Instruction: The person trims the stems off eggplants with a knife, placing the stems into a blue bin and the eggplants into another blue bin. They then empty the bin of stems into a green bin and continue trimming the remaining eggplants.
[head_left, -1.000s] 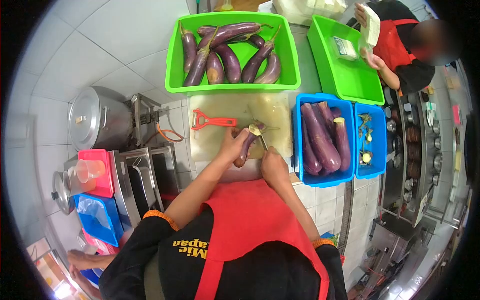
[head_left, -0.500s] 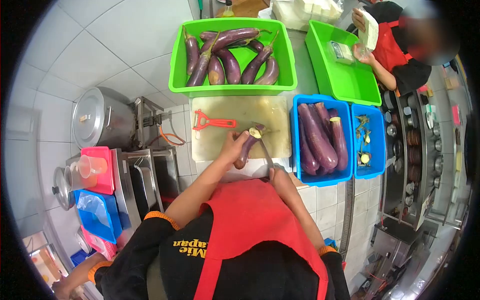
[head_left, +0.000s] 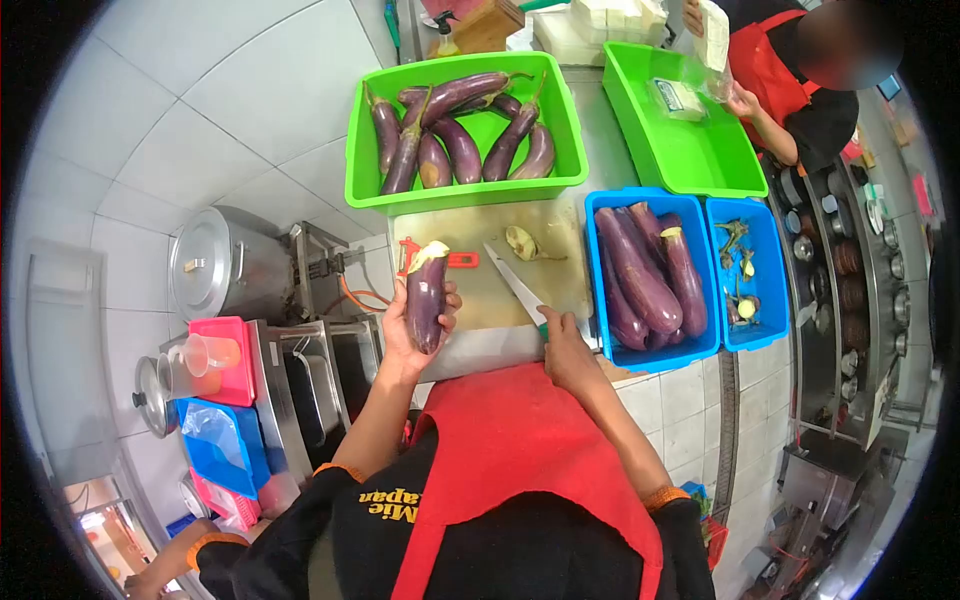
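In my left hand (head_left: 402, 338) is a purple eggplant (head_left: 427, 305), upright, its pale cut end at the top and my fingers wrapped round it. My right hand (head_left: 572, 355) grips the green handle of a knife (head_left: 518, 287); the blade lies over the cutting board (head_left: 480, 222), pointing away from me. Just beyond the knife tip, a cut-off eggplant top (head_left: 521, 242) with its stem rests on the board. Partly behind the held eggplant is a red peeler (head_left: 462, 260), also on the board.
Whole eggplants fill much of a green bin (head_left: 470, 193) at the back. To the right, one blue bin (head_left: 655, 362) holds trimmed eggplants, another (head_left: 755, 335) stem scraps. A co-worker (head_left: 765, 60) handles a white block over a second green bin (head_left: 690, 180). A metal pot (head_left: 205, 260) stands left.
The eggplant's stem end has come off and now lies on the board. My left hand has moved left and turned the eggplant upright. My right hand has shifted right with the knife.
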